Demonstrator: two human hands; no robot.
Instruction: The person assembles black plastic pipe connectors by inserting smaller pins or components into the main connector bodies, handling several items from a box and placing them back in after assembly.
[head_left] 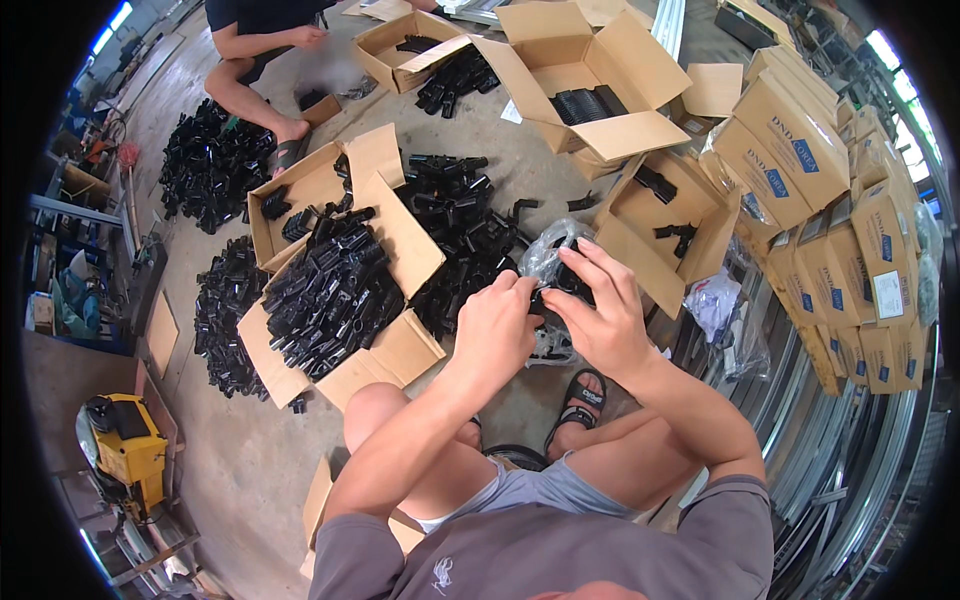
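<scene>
My left hand (497,325) and my right hand (600,310) meet in front of me, both gripping a clear plastic bag (548,252) that holds black plastic parts (572,283). The bag's crumpled top sticks up above my fingers. Just left of my hands lies an open cardboard box (400,352) heaped with black plastic tube parts (330,290). A loose pile of the same black parts (460,225) covers the concrete floor behind the bag. My knees and sandalled feet are below my hands.
Another person squats at the top left beside a heap of black parts (210,165). Open boxes (590,60) stand at the back, stacked closed cartons (850,220) at the right, metal rails (850,450) below them. A yellow machine (125,450) sits at the left.
</scene>
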